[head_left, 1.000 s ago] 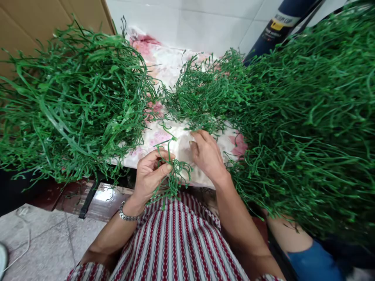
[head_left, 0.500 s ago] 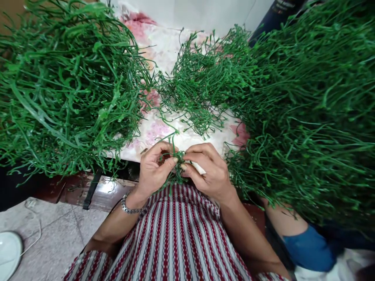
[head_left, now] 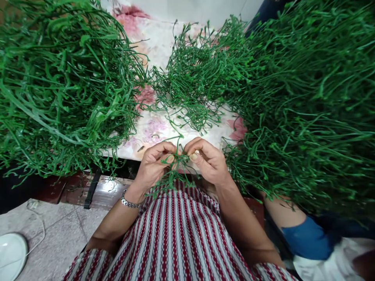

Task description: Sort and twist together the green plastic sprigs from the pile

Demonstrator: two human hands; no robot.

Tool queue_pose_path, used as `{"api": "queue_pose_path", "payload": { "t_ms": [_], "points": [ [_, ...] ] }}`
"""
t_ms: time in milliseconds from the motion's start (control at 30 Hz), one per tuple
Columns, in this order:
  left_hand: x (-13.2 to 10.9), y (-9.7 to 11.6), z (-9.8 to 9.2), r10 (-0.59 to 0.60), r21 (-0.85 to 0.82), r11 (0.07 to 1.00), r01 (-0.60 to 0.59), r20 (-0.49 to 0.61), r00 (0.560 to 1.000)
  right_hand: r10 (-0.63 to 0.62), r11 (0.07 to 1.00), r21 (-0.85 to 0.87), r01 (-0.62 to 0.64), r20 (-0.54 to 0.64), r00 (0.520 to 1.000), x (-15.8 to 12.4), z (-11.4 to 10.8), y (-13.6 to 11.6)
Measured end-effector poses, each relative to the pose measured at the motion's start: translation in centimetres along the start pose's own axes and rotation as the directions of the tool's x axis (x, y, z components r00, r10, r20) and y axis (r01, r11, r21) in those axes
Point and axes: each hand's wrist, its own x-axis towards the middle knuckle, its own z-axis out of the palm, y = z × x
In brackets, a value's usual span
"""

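Over the feed I see a pale wall [head_left: 202, 9] behind the flowered cloth [head_left: 159, 37], and a dark blue object [head_left: 267, 13], partly hidden, beyond its far right corner. Off the cloth's near left, I make out a white round object [head_left: 11, 253] and thin cord [head_left: 44, 228] on the tiled floor [head_left: 66, 238]; off its near right, another person's blue garment [head_left: 307, 238].

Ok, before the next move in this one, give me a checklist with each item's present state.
1. Left hand has the sprig: ok, pinched between thumb and fingers.
2. Right hand grips a strand: cannot tell; its fingertips are at the sprig's side.
3. Sprig apart from the left pile: ok, a gap shows.
4. Middle heap apart from the right pile: not ok, they run together.
5. Left pile within the cloth: not ok, strands hang past its front edge.
6. Sprig off the shirt: cannot tell.
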Motion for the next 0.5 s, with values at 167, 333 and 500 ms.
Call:
{"api": "queue_pose_path", "payload": {
  "t_ms": [167, 333, 500],
  "points": [
    [0.0, -0.2, 0.1, -0.046, 0.004, 0.999, 0.046, -0.001, 0.999, -0.083, 0.996, 0.04, 0.08, 0.061, 0.995, 0.4, -0.4, 0.1],
    [0.0, -0.4, -0.1, -0.013, 0.155, 0.988, 0.002, 0.07, 0.997, -0.114, 0.993, 0.047, 0.11, 0.103, 0.988, 0.6, -0.8, 0.1],
    [0.1, -1.0, -0.1, 0.027, 0.286, 0.956, -0.059, 0.116, 0.993, -0.083, 0.996, 0.025, 0.08, 0.152, 0.985, 0.7, -1.1, 0.1]
  ]
}}
